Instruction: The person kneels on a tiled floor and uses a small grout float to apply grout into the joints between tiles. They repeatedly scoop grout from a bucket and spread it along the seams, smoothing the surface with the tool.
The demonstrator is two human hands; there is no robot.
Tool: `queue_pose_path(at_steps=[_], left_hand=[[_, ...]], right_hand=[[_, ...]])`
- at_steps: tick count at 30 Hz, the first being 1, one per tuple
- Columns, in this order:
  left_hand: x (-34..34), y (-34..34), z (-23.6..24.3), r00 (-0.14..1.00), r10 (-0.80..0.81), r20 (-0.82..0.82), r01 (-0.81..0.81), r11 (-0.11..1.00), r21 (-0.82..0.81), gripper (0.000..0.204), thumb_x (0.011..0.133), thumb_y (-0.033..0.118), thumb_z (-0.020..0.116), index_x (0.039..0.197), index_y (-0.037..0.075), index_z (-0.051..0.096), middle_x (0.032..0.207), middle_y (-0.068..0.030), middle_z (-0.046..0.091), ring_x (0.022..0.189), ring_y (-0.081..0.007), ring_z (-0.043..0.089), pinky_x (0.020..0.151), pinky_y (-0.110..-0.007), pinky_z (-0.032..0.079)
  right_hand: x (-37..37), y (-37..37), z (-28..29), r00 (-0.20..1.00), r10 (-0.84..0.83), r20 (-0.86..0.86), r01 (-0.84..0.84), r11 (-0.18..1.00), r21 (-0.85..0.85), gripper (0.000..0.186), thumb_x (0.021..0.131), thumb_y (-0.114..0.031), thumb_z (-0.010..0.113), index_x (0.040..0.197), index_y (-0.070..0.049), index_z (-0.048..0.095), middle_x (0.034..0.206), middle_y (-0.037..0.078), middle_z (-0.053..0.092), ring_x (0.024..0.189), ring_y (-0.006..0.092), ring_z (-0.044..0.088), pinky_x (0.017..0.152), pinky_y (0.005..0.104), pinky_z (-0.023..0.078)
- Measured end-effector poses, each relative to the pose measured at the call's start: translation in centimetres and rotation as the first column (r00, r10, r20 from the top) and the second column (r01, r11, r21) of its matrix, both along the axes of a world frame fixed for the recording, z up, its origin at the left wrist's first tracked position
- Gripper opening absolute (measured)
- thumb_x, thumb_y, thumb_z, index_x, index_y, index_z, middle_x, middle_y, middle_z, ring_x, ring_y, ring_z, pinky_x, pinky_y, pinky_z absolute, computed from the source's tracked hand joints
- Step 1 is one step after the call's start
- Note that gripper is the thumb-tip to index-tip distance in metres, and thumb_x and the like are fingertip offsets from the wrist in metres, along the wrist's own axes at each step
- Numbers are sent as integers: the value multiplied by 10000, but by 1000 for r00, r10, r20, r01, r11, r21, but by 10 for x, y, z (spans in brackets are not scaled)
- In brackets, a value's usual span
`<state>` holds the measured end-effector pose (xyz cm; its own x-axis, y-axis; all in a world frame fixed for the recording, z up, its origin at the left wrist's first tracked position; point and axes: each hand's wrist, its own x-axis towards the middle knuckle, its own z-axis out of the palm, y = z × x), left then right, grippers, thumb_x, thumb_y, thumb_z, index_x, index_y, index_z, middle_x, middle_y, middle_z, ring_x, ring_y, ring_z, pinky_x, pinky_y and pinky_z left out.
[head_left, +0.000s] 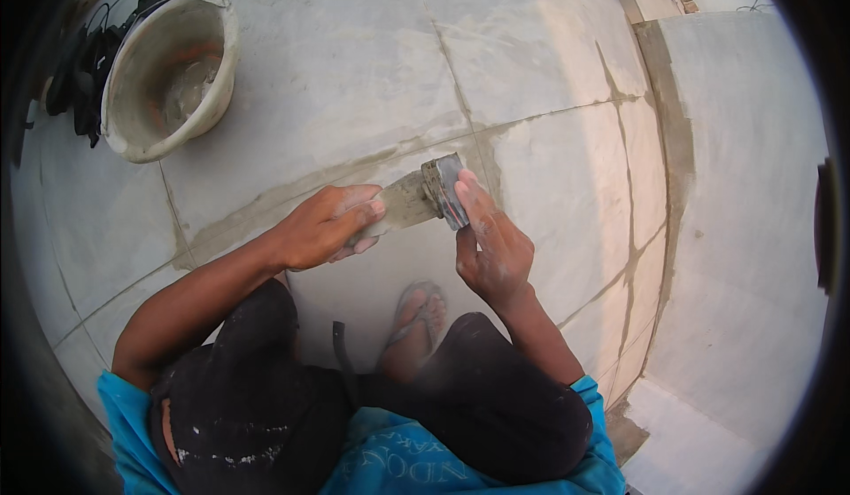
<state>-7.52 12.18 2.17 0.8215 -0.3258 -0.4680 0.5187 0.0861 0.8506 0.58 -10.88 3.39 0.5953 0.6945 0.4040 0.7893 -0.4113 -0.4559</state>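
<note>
Knees in dark trousers (496,398) and a sandalled foot (421,313) sit closest, on the tiled floor (336,61). Left hand (323,228) fingers clenched on a trowel (409,201); right hand (490,245) fingers pinch a small grey block (445,189) at blade tip, over a grouted joint (292,189). Looks like mid-grouting; next calls for steady pressure along the seam. Dirty bucket (168,74) upper left, well apart. No pkgs or labels seen.

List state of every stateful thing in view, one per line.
left hand: closed on the flat scraper, pressing it to the floor
right hand: gripping the small grey block
flat scraper: coated in grey paste, low against the tile
small grey block: held on edge at the scraper tip
bucket: upright, open, residue inside
tile joints: filled, paste smeared alongside
sandal: worn on foot
</note>
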Motion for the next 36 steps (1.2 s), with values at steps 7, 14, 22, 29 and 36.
queue_pose_path(at_steps=[7, 14, 22, 29, 36], left_hand=[[4, -4, 0, 992, 92, 90, -83, 992, -92, 354, 1012, 355, 358, 1027, 48, 534, 660, 1, 491, 487, -64, 399, 486, -228, 351], [1, -11, -13, 992, 111, 65, -108, 993, -56, 339, 1027, 328, 332, 1028, 45, 519, 692, -8, 502, 509, -71, 414, 514, -231, 365], [0, -10, -19, 994, 90, 64, -88, 995, -36, 388, 1012, 359, 344, 1130, 31, 514, 678, 5, 472, 538, -66, 408, 528, -220, 361], [3, -12, -19, 990, 81, 115, -78, 997, -30, 317, 1030, 311, 327, 980, 47, 496, 682, -4, 485, 504, -70, 415, 497, -237, 361], [2, -5, -11, 997, 53, 55, -49, 997, -61, 314, 1022, 309, 351, 956, 50, 515, 660, 7, 483, 481, -60, 402, 472, -229, 357]], right_hand=[[3, -15, -4, 688, -119, -716, 344, 922, 177, 408, 861, 86, 526, 1266, 68, 475, 1169, 189, 621, 1041, 225, 645, 871, 330, 539], [-3, -1, 20, 379, 140, -915, 594, 721, 357, 412, 908, 14, 514, 1297, 65, 388, 1164, 162, 594, 1035, 199, 617, 918, 370, 524], [-8, 5, 19, 436, 121, -892, 606, 693, 390, 409, 901, 33, 511, 1291, 66, 394, 1161, 160, 593, 1022, 202, 618, 913, 373, 526], [-11, 5, 17, 422, 125, -898, 574, 729, 372, 389, 912, 49, 530, 1282, 109, 426, 1168, 180, 607, 1052, 180, 599, 935, 317, 490], [-14, 4, 4, 787, -42, -616, 292, 905, 311, 370, 845, 75, 579, 1214, 57, 560, 1088, 167, 669, 995, 207, 670, 843, 295, 540]])
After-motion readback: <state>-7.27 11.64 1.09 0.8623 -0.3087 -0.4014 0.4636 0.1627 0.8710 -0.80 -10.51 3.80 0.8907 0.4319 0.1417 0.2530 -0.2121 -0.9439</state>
